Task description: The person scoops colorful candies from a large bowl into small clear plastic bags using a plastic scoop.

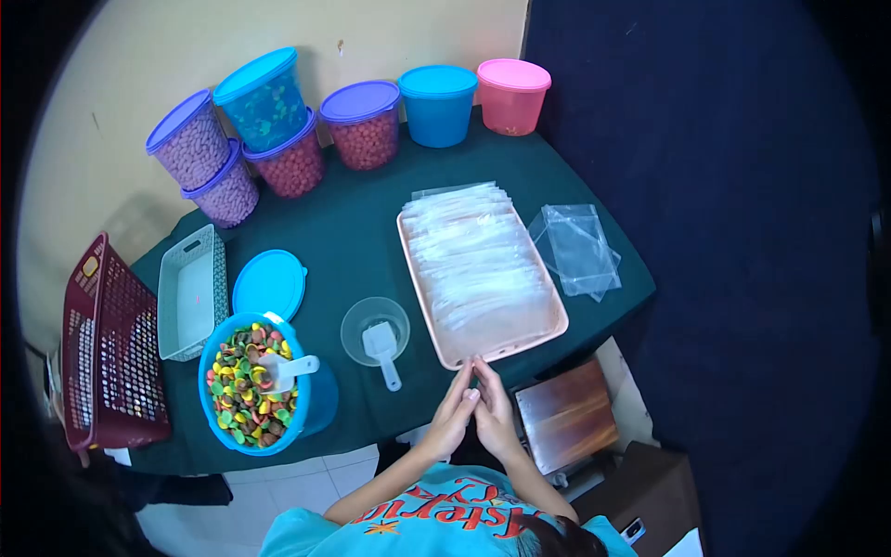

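Note:
My left hand [452,413] and my right hand [493,406] meet at the fingertips at the near edge of the table. Their fingers stretch forward, and I see nothing held in either. Just beyond the fingertips lies a pale pink tray [419,295], filled with a row of clear plastic packets [478,255]. To the left, a clear bowl [350,325] has a white scoop [380,345] resting in it. Farther left, a blue tub [320,399] holds colourful shell-shaped pieces [243,395], with another scoop [290,367] lying on them.
Flat clear bags [577,249] lie right of the tray. A blue lid [269,285], a grey-green basket [193,292] and a maroon basket [116,362] are at the left. Lidded tubs stand along the back, including a pink one [513,100]. A brown metallic-looking panel [566,415] is below the table's edge.

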The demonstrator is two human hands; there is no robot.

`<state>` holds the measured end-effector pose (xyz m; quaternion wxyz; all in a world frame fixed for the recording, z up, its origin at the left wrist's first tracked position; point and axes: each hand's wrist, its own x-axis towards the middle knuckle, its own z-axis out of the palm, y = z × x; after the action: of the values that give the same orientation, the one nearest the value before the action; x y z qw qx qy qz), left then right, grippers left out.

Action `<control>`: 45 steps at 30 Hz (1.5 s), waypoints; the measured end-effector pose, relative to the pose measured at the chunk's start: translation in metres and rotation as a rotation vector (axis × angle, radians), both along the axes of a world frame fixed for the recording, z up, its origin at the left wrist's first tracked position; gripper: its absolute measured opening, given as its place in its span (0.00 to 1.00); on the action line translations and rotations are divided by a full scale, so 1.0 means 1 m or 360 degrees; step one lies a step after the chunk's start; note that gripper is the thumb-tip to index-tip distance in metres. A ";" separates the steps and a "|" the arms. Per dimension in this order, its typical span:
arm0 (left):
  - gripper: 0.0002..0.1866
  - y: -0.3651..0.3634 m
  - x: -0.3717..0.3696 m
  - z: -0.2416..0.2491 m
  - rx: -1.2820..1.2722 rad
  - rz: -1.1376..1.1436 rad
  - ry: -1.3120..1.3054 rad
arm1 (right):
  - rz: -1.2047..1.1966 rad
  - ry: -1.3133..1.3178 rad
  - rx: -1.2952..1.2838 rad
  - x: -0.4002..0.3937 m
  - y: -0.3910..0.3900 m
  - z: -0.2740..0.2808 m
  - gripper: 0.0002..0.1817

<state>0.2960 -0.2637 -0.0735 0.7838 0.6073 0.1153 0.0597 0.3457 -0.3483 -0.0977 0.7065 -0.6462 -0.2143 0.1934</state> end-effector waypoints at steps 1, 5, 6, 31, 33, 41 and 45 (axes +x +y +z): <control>0.30 -0.001 0.009 -0.004 0.0006 0.0030 0.0072 | -0.0034 0.0144 0.0024 0.016 -0.009 0.008 0.25; 0.35 -0.008 0.016 -0.023 0.0352 0.0133 0.0165 | -0.0382 -0.0243 -0.0289 0.095 -0.035 -0.001 0.24; 0.34 -0.011 0.012 -0.021 0.0390 0.0141 0.0209 | -0.0474 -0.0560 -0.0499 0.112 -0.037 0.010 0.25; 0.20 0.002 -0.058 0.073 0.0495 -0.0045 -0.0285 | -0.0038 0.0197 0.0552 0.160 -0.054 0.094 0.09; 0.18 0.007 -0.080 0.085 0.0539 0.0115 -0.0390 | 0.0051 0.0106 0.0588 0.148 -0.034 0.100 0.11; 0.34 0.047 -0.178 0.082 0.0019 0.0822 -0.0783 | 0.1129 0.0479 0.0658 0.005 0.067 0.121 0.08; 0.66 0.103 -0.220 0.063 0.0252 0.0796 -0.1060 | 0.1607 0.0508 0.0451 -0.056 0.091 0.128 0.09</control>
<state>0.0765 -0.1607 -0.0104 0.6905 0.5665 -0.0054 0.4497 0.2895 -0.2572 0.0302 0.6297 -0.3242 -0.4119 0.5733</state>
